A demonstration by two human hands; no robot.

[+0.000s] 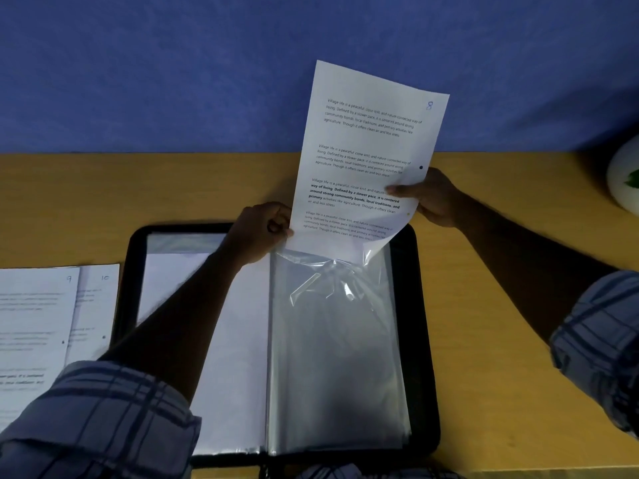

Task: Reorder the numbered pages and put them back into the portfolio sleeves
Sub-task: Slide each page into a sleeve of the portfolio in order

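A black portfolio (423,333) lies open on the wooden table. A printed page numbered 8 (366,150) stands tilted above its right side, bottom edge entering the mouth of a clear sleeve (332,340). My right hand (432,198) pinches the page's right edge, thumb on the text. My left hand (262,229) pinches the sleeve's top edge at the page's lower left corner, and the plastic is crumpled there. The portfolio's left side shows a white sheet (238,357) in a sleeve.
Pages numbered 9 (34,323) and 10 (95,305) lie overlapped on the table (103,202) left of the portfolio. A white rounded object with a green mark (626,178) sits at the right edge. A blue wall (173,70) rises behind the table.
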